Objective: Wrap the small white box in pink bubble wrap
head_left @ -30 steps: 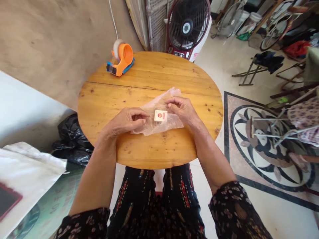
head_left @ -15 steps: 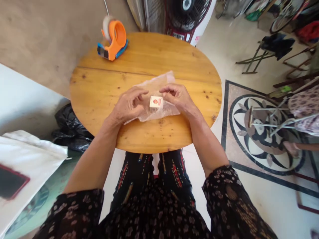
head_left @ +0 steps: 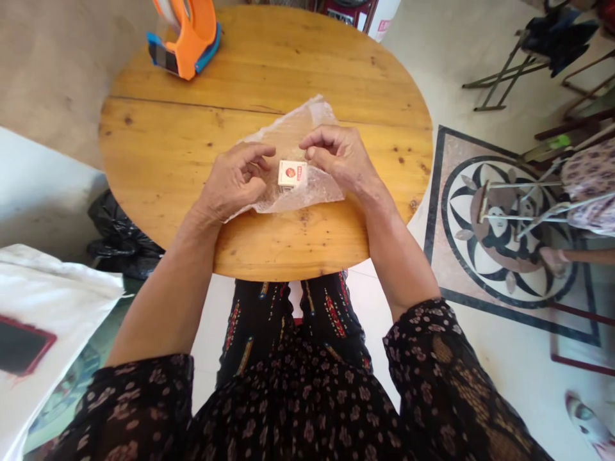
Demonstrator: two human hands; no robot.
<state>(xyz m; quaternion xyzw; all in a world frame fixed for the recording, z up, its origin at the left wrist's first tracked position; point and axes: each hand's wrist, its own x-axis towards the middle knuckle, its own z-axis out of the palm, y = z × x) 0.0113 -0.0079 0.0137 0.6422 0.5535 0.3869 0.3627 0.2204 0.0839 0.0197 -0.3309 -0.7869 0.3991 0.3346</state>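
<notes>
Left hand: your left hand curves at the box's left side, thumb and fingers wide apart, holding nothing that shows.
Right hand: your right hand bends over the wrap, thumb and forefinger narrow; whether they pinch the plastic, you cannot tell.
Box: the small white box, square-cornered with red print, sits on the wrap between your hands.
Wrap: the plastic wrap is clear, crinkled and bumpy, spread slantwise.
Table: the table is smooth, knotted yellow wood with a rounded rim; planks stretch beyond the wrap, and a narrower strip runs along your near edge.
Dispenser: the orange and blue tape dispenser stands near the far left rim, carrying a roll.
Bag: the shiny black bag lies crumpled beyond the table's left edge, contents hidden.
</notes>
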